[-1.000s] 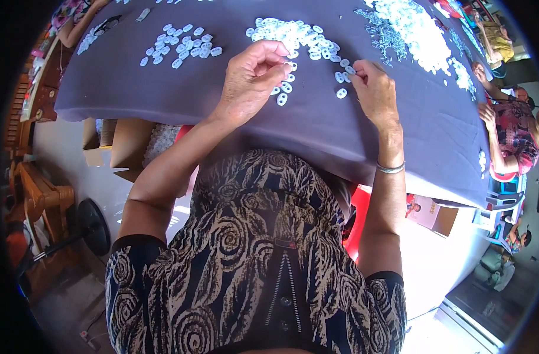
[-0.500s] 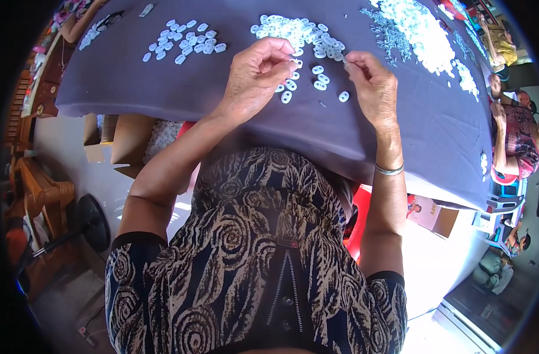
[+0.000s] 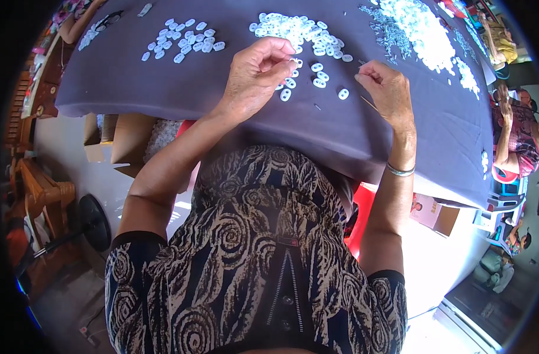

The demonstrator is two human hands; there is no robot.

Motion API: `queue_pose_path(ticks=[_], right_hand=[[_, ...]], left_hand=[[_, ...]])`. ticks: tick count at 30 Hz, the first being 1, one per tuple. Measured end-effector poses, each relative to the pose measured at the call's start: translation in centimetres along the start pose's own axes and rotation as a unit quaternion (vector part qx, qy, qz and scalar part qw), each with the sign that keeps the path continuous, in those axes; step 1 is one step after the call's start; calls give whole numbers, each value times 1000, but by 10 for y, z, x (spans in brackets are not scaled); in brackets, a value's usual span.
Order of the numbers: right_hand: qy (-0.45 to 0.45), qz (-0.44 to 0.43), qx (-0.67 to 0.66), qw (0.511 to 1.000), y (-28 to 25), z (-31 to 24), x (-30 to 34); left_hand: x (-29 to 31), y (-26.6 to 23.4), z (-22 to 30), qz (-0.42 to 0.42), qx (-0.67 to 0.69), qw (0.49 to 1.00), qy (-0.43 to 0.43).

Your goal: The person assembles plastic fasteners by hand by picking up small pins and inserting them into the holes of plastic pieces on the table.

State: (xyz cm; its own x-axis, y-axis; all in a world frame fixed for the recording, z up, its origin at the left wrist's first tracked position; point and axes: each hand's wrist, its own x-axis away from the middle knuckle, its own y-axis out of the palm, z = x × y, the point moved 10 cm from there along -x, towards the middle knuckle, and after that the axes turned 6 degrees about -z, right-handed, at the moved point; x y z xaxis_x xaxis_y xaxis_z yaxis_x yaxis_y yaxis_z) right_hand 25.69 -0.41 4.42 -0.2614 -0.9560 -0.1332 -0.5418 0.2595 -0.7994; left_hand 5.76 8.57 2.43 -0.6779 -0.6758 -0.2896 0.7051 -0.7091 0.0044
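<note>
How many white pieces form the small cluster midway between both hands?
3: the upper piece, the middle piece slightly right, the lowest piece below. None seems hidden; the lone piece nearer the right hand lies apart.

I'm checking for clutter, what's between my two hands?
The head view shows a few white two-holed pieces between your left hand and right hand, on dark cloth.

A: Passage beside the right hand [image 3: 388, 91]?
B: Bare cloth [image 3: 437, 127] lies open to its right.
A: Obstructions?
B: Loose white pieces [image 3: 322, 76] between right hand and left hand [image 3: 257, 72]; small grey parts [image 3: 388, 38] beyond.
</note>
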Motion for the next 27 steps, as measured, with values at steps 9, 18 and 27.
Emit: queue_pose_path(ticks=[9,18,27], right_hand=[[-92,-159,-37,982,50,-50,11],[-106,-187,24,976,66,-65,16],[-67,-169,-66,981,66,-54,9]], left_hand=[[2,4,-1,-11,0,1000,-4],[3,10,0,-17,24,1000,-6],[4,15,-6,-21,30,999,-27]])
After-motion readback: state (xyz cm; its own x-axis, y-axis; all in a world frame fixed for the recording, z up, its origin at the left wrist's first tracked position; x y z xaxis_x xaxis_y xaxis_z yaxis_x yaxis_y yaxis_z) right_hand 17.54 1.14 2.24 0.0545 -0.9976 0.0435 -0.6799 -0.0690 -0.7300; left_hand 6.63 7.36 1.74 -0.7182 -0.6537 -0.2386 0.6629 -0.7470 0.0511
